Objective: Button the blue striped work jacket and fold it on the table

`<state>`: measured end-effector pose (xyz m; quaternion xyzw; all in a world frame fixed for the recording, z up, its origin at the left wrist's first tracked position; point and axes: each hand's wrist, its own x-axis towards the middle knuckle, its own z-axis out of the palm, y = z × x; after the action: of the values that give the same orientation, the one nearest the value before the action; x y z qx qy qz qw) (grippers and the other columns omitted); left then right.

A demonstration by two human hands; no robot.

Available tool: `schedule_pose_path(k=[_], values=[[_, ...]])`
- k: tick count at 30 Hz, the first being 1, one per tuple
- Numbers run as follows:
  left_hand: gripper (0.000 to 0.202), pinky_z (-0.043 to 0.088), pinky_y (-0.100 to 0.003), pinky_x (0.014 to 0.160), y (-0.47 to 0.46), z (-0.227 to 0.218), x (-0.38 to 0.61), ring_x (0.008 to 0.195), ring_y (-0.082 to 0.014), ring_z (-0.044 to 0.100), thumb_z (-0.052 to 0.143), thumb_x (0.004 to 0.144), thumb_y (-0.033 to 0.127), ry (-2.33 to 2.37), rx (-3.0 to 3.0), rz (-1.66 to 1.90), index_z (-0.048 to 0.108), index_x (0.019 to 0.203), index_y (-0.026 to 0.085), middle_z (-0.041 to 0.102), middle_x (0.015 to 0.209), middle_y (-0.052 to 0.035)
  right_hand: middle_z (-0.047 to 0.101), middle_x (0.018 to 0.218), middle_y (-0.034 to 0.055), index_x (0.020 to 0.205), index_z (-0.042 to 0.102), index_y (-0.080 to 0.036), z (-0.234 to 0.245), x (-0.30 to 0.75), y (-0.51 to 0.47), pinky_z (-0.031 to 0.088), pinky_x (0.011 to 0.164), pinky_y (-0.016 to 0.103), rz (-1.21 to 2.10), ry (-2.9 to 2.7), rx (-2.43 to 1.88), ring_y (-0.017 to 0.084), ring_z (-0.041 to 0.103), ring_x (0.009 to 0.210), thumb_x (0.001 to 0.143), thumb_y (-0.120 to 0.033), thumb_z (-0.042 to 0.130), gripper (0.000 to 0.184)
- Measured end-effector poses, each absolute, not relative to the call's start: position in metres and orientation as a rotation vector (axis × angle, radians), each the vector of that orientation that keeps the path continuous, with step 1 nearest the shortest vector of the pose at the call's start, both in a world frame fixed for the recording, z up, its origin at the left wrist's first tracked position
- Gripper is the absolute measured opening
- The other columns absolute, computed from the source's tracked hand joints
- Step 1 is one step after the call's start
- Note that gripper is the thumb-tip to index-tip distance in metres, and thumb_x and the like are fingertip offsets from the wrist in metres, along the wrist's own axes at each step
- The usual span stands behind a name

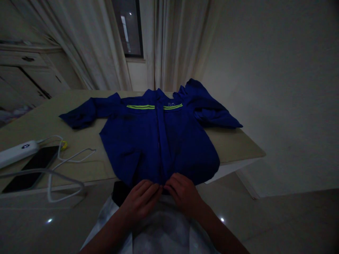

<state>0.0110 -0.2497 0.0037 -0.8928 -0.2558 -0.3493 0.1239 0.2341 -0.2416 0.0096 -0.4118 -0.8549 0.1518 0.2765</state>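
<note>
Blue work jacket (159, 141), viewed from the wearer's head camera. The jacket is laid out flat and front upward on a pale table (238, 148), with its collar toward the window (127, 28) and its lower hem (159, 180) at the near table edge. Two yellow-green reflective stripes (140, 107) cross the chest. One sleeve (79, 114) is spread toward the left of the view; the other (212, 113) lies rumpled and doubled on the right, reaching past the table's far corner.

The left hand (140, 201) and right hand (182, 195) are placed close together at the centre of the hem, with the fingers held together and slightly curled. Contact with the cloth is seen, but whether it is pinched cannot be told from this view.

A white power bank (18, 153), a phone (34, 169) and a white cable (49, 183) lie on the table to the left of the jacket, and the cable hangs over the near edge.

Risks are judged as follows: the hem may slip from the fingers if it is only lightly held, the rumpled sleeve may slide off the table, and the jacket may snag the cable if it is dragged leftward.
</note>
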Motion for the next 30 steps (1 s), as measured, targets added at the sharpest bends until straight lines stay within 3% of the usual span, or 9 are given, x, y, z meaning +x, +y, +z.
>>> schedule_pose_path(k=[5, 13, 18, 23, 30], values=[[0.025, 0.057, -0.033, 0.079, -0.251, 0.008, 0.01, 0.089, -0.0182, 0.064, 0.049, 0.101, 0.009, -0.782, -2.614, -1.097, 0.068, 0.115, 0.012, 0.072, 0.098, -0.0097, 0.067, 0.088, 0.0055, 0.092, 0.065, -0.019, 0.006, 0.233, -0.24, 0.047, 0.076, 0.032, 0.438, -2.252, -1.112, 0.018, 0.059, 0.082, 0.11, -0.035, 0.043, 0.033], [0.018, 0.054, -0.035, 0.08, -0.254, -0.004, 0.003, 0.088, -0.0171, 0.065, 0.058, 0.097, 0.008, -0.661, -2.68, -1.183, 0.07, 0.11, 0.011, 0.074, 0.1, -0.0081, 0.067, 0.09, 0.0049, 0.094, 0.064, -0.019, 0.006, 0.229, -0.239, 0.046, 0.078, 0.031, 0.529, -2.204, -1.084, 0.018, 0.06, 0.085, 0.11, -0.032, 0.045, 0.028], [0.017, 0.05, -0.032, 0.074, -0.257, -0.015, 0.008, 0.085, -0.016, 0.063, 0.057, 0.099, 0.01, -0.839, -2.738, -1.257, 0.069, 0.111, 0.013, 0.073, 0.097, -0.0081, 0.066, 0.09, 0.0045, 0.094, 0.063, -0.019, 0.002, 0.228, -0.24, 0.045, 0.079, 0.031, 0.557, -2.19, -1.108, 0.018, 0.059, 0.086, 0.109, -0.031, 0.047, 0.025], [0.016, 0.046, -0.033, 0.073, -0.258, -0.022, 0.012, 0.083, -0.0164, 0.06, 0.068, 0.093, 0.01, -0.856, -2.708, -1.294, 0.069, 0.108, 0.014, 0.073, 0.095, -0.0062, 0.066, 0.091, 0.0045, 0.095, 0.064, -0.02, 0.005, 0.228, -0.24, 0.046, 0.079, 0.031, 0.616, -2.2, -1.122, 0.017, 0.06, 0.086, 0.109, -0.03, 0.047, 0.024], [0.014, 0.048, -0.033, 0.073, -0.26, -0.021, 0.01, 0.083, -0.0168, 0.06, 0.062, 0.095, 0.009, -0.844, -2.715, -1.278, 0.07, 0.107, 0.013, 0.073, 0.099, -0.0082, 0.067, 0.093, 0.0035, 0.095, 0.066, -0.02, 0.014, 0.236, -0.237, 0.047, 0.08, 0.03, 0.676, -2.28, -1.03, 0.017, 0.061, 0.087, 0.106, -0.035, 0.056, 0.021]])
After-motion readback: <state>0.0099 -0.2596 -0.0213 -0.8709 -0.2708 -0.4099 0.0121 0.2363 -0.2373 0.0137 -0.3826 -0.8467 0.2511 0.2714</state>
